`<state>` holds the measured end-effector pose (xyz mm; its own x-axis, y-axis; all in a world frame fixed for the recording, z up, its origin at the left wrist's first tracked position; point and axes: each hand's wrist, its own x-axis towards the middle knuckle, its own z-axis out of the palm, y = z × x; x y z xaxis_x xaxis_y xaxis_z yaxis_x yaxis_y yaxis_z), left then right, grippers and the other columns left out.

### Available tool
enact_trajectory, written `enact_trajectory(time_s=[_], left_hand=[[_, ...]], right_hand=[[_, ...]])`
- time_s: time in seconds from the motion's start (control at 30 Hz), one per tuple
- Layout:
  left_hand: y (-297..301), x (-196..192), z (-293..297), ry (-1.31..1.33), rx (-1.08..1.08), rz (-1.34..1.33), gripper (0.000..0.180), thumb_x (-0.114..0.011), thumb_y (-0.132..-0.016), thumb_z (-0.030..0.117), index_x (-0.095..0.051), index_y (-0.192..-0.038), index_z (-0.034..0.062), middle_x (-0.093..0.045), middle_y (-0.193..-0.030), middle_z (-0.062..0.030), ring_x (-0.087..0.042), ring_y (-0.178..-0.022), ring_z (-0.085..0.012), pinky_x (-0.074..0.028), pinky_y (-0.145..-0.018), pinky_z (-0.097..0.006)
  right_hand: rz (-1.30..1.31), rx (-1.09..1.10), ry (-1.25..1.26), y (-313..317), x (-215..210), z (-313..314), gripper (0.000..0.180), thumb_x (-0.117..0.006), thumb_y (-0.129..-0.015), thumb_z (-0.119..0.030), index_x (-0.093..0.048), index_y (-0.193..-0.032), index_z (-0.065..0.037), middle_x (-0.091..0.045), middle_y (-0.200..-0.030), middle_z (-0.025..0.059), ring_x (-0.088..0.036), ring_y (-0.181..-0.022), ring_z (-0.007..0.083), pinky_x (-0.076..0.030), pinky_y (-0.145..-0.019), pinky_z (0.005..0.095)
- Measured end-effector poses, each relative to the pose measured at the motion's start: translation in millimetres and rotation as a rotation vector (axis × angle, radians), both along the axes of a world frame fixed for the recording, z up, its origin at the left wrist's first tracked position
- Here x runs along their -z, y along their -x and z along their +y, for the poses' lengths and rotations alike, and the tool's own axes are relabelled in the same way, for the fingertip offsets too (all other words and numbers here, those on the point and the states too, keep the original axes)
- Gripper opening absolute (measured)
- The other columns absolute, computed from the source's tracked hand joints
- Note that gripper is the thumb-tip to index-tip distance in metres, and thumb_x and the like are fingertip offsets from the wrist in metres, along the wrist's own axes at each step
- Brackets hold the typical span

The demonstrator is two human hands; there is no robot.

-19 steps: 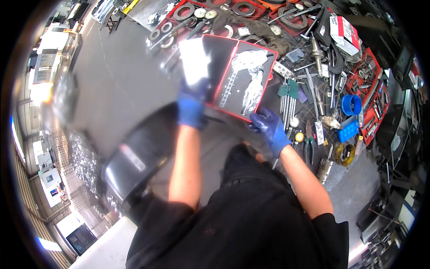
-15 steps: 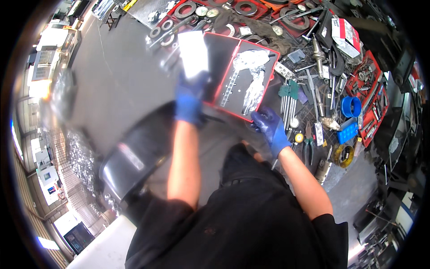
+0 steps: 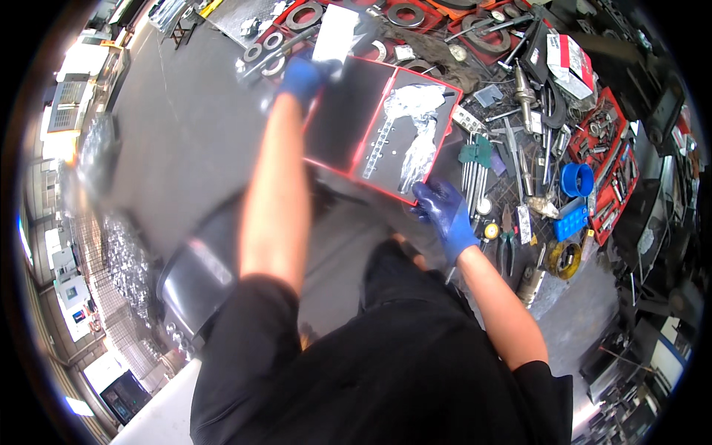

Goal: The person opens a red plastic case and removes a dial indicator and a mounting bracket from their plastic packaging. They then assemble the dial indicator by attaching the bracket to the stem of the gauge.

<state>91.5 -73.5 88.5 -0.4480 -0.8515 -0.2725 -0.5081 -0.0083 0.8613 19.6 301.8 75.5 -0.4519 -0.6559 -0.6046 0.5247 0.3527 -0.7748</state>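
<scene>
Both my hands wear blue gloves. My left hand (image 3: 302, 76) is stretched out far ahead and grips a pale flat sheet (image 3: 335, 33) held up above the far corner of a red-rimmed black tray (image 3: 343, 119). The tray has two compartments; the right one holds crumpled clear plastic (image 3: 417, 141) and a pale strip with holes. My right hand (image 3: 443, 213) grips the tray's near right corner. A dark curved panel (image 3: 200, 267) lies below my left forearm.
To the right, the floor is strewn with tools: wrenches, pliers, a blue cup (image 3: 577, 179), red trays (image 3: 608, 148) and metal rings (image 3: 259, 46) at the top. Grey concrete floor (image 3: 178, 126) spreads to the left. Metal parts lie at the far left.
My left hand has reached further away and upward with the pale sheet. My right hand stays on the tray's corner; the view has shifted slightly.
</scene>
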Motion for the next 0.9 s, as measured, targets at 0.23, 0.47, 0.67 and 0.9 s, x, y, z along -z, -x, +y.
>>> enact_trajectory(time_s=[0.23, 0.47, 0.67, 0.9], left_hand=[[-4.3, -12.0, -8.6, 0.233, 0.011, -0.385, 0.076, -0.079, -0.082, 0.031, -0.05, -0.145, 0.0026, -0.068, -0.128, -0.0187, -0.065, -0.116, -0.0308, -0.048, -0.102, -0.04], [-18.1, -43.0, 53.9, 0.357, 0.017, -0.286, 0.073, -0.077, -0.086, 0.04, -0.053, -0.142, -0.0009, -0.064, -0.134, -0.0245, -0.064, -0.121, -0.0353, -0.05, -0.101, -0.039], [-36.9, -10.5, 116.5, 0.594, 0.108, -0.026, 0.053, -0.08, -0.088, 0.022, -0.059, -0.133, 0.0026, -0.068, -0.124, -0.0175, -0.064, -0.119, -0.026, -0.05, -0.1, -0.036], [-53.0, -12.8, 177.7, 0.628, 0.144, 0.066, 0.047, -0.075, -0.093, 0.014, -0.058, -0.135, 0.0021, -0.066, -0.123, -0.0118, -0.063, -0.113, -0.0195, -0.049, -0.099, -0.034]], right_hand=[[-0.064, -0.045, -0.015, 0.1, 0.6, -11.1, 0.036, -0.073, -0.094, -0.027, -0.068, -0.121, -0.002, -0.073, -0.101, 0.0049, -0.067, -0.08, 0.0121, -0.053, -0.066, 0.028], [-0.14, 0.019, 0.068, 9.3, 0.2, 5.2, 0.034, -0.071, -0.096, -0.023, -0.066, -0.122, -0.001, -0.072, -0.103, 0.0059, -0.069, -0.082, 0.013, -0.055, -0.065, 0.0285], [-0.151, 0.006, 0.058, 23.6, 6.1, 42.9, 0.03, -0.068, -0.097, -0.015, -0.065, -0.121, 0.002, -0.072, -0.103, 0.0084, -0.07, -0.085, 0.0163, -0.059, -0.068, 0.0292], [-0.073, 0.109, 0.099, 26.9, -9.5, 104.2, 0.03, -0.07, -0.094, -0.012, -0.067, -0.121, 0.002, -0.071, -0.102, 0.0062, -0.069, -0.087, 0.0165, -0.059, -0.075, 0.0308]])
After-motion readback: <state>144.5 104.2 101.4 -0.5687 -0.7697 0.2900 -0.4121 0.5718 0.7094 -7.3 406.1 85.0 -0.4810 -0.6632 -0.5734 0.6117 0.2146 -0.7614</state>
